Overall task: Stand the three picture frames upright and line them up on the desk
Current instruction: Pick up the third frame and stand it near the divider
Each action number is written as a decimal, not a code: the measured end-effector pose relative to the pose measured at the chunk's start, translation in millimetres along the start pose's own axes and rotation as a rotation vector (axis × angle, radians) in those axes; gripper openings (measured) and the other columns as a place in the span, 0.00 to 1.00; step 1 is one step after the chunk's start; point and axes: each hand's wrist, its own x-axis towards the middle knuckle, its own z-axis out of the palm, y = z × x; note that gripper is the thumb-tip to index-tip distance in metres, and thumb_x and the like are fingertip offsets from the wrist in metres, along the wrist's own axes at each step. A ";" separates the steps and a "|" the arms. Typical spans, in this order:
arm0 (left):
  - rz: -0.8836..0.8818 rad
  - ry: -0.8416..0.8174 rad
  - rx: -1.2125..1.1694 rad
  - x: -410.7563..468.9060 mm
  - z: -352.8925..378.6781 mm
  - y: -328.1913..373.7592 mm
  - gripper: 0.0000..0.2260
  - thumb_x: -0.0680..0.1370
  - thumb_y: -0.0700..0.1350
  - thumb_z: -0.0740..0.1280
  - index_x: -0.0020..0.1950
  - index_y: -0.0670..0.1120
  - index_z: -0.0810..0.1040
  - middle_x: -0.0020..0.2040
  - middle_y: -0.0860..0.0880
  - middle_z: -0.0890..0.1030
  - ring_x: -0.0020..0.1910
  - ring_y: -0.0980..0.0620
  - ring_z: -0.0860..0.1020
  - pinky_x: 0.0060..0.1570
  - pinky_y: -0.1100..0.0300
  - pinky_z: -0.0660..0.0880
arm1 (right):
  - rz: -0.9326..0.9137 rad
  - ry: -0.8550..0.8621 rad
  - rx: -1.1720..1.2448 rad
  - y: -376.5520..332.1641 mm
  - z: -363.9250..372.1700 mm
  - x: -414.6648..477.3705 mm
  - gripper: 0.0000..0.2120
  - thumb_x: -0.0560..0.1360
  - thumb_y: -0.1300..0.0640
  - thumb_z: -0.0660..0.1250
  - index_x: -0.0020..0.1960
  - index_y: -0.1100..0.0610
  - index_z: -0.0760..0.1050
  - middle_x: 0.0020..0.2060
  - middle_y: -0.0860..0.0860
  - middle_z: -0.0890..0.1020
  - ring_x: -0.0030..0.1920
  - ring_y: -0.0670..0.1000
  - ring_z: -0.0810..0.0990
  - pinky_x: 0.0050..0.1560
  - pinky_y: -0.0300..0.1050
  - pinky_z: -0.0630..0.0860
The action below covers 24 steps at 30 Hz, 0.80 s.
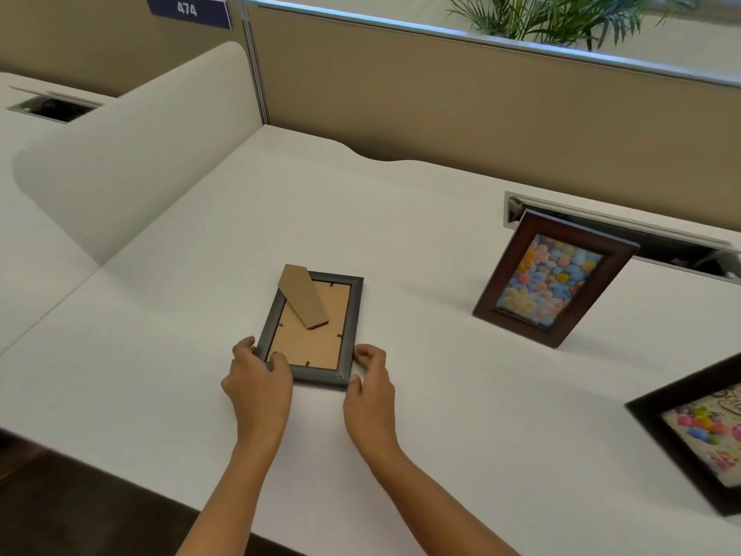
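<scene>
A grey picture frame [316,371] lies face down on the white desk [441,415], its brown cardboard back up and its cardboard stand [302,296] swung out. My left hand [258,379] grips the frame's near left corner. My right hand [371,385] holds its near right corner. A brown frame with a flower picture [553,278] stands upright to the right. A black frame with a balloon picture [697,431] lies flat at the right edge, partly cut off.
A tan partition wall [461,110] runs along the desk's back. A cable slot [625,230] opens behind the brown frame. A white rounded divider [132,154] stands at the left, with a neighbouring desk beyond. A plant [561,18] shows above the partition.
</scene>
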 end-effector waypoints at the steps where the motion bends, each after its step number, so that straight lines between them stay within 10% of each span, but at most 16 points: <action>1: -0.051 -0.001 -0.029 -2.0 0.5 2.2 0.19 0.77 0.42 0.61 0.67 0.42 0.65 0.62 0.40 0.74 0.60 0.40 0.71 0.59 0.44 0.72 | 0.026 0.019 0.031 -1.4 -2.1 -0.1 0.16 0.79 0.66 0.54 0.63 0.51 0.64 0.62 0.49 0.74 0.58 0.44 0.71 0.58 0.33 0.67; 9: -0.211 -0.164 -0.248 -0.8 -8.7 16.3 0.18 0.76 0.42 0.63 0.66 0.44 0.67 0.44 0.49 0.75 0.37 0.49 0.75 0.38 0.55 0.75 | 0.094 0.093 0.340 -7.2 -41.2 7.7 0.20 0.80 0.67 0.48 0.57 0.47 0.71 0.50 0.48 0.81 0.47 0.45 0.82 0.41 0.32 0.77; 15: -0.258 -0.292 -0.475 -2.5 -34.8 34.6 0.16 0.76 0.38 0.63 0.64 0.40 0.67 0.41 0.40 0.77 0.30 0.48 0.76 0.23 0.61 0.77 | -0.043 0.095 0.179 7.4 -54.1 0.9 0.21 0.76 0.66 0.63 0.60 0.43 0.72 0.53 0.45 0.80 0.48 0.45 0.81 0.44 0.30 0.77; 24: -0.208 -0.406 -0.664 -14.3 -56.0 51.5 0.14 0.77 0.46 0.63 0.54 0.36 0.76 0.38 0.42 0.78 0.31 0.50 0.80 0.32 0.61 0.80 | -0.485 0.149 0.010 -19.9 -49.8 15.7 0.15 0.72 0.70 0.67 0.51 0.53 0.77 0.50 0.46 0.81 0.52 0.43 0.78 0.54 0.34 0.75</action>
